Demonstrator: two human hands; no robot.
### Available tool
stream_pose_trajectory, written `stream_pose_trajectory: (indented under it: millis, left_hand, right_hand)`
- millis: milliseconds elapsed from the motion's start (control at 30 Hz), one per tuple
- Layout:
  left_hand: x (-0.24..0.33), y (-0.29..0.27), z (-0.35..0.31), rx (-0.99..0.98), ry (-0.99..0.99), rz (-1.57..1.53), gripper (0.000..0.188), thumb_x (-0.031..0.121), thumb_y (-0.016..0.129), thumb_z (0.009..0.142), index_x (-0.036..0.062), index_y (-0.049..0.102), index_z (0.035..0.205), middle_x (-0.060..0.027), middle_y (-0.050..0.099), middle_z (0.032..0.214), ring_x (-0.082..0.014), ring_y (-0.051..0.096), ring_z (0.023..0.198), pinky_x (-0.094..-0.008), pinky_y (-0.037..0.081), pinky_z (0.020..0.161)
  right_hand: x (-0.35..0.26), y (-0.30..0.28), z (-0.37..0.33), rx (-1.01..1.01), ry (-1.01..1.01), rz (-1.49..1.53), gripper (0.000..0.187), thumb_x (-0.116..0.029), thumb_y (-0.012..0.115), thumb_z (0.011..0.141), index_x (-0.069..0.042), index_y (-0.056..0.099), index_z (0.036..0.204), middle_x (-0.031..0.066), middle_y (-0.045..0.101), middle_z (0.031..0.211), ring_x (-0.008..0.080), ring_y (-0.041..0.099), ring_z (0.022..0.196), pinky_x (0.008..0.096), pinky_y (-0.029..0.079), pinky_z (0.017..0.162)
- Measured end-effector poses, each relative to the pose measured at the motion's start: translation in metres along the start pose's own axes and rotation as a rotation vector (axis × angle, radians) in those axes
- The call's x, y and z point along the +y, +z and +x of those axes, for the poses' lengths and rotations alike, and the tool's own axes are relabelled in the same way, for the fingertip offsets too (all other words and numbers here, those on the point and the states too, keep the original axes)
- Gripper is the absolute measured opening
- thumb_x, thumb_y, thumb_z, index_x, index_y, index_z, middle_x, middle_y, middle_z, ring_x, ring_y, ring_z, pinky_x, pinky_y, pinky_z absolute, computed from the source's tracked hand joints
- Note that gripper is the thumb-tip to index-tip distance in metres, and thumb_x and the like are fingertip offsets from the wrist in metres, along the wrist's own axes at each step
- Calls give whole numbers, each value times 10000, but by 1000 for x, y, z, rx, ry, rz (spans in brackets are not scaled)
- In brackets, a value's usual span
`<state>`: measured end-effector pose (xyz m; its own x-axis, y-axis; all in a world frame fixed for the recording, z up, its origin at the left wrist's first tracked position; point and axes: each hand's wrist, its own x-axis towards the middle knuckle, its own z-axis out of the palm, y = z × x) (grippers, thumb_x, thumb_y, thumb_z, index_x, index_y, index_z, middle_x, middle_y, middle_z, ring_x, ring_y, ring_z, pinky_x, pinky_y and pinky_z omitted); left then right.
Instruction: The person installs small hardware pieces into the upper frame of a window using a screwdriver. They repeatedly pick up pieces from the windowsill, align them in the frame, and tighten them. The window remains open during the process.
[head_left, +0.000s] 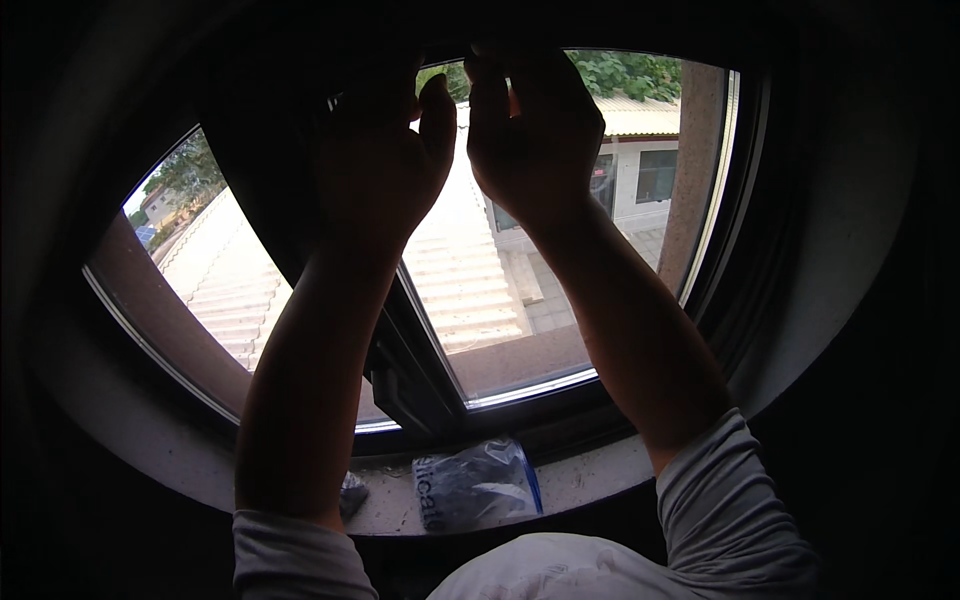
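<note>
Both my arms reach up to the dark top of a window frame (437,340). My left hand (380,160) is at the frame's upper part, left of the middle, its thumb raised and its fingers curled into shadow. Close beside it on the right, my right hand (535,135) has bent fingers against the top edge of the frame. Both hands look closed, in dark silhouette against the daylight. Whatever lies between their fingers, if anything, is too dark to make out. A narrow gap of bright window separates the two hands.
On the sill (590,480) lies a clear zip bag (475,485) with dark contents and a blue closure. A small grey bundle (352,495) is beside it, partly behind my left forearm. The window handle (390,395) juts out below. Outside are pale corrugated roofs (460,290) and trees.
</note>
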<state>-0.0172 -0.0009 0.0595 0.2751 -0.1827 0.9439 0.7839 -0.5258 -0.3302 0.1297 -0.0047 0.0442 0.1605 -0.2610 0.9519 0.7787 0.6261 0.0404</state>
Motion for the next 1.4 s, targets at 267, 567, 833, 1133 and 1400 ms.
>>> stream_pose_trajectory:
  millis: [267,567,833,1133,1400]
  left_hand:
    - [1,0,-1,-16,-22,-38,339,308,679,960,79,673,1210,-29,751,776,-146,733,677,-299,579,672]
    - [-1,1,-1,-1,-9,-6,319,308,674,958,103,680,1202,-14,749,763,-138,735,675,-337,588,761]
    - [3,-1,2,7,-3,35,223,289,702,936,84,690,1023,-20,733,741,-132,713,635,-268,573,603]
    - [1,4,2,65,36,18,200,273,686,948,85,694,1012,-32,704,709,-132,673,583,-269,552,568]
    - [6,9,0,52,12,41,286,276,671,964,87,677,1178,-41,725,733,-148,707,627,-317,577,656]
  right_hand:
    - [-3,-1,1,-23,-27,-10,146,-95,669,888,-71,685,1031,69,711,902,214,709,749,305,575,588]
    - [0,-3,2,-48,-29,-16,179,-106,687,866,-66,672,1039,86,700,908,231,711,772,322,576,583]
    - [-6,-5,4,-102,17,-36,225,-126,695,861,-67,659,1075,94,701,913,238,711,762,341,581,585]
    - [-2,-4,5,-71,-94,-43,131,-110,611,992,-80,677,1101,44,705,834,105,645,612,233,517,522]
    - [15,-8,0,-29,-77,-62,159,-85,662,875,-79,684,1032,76,696,887,228,695,734,322,569,599]
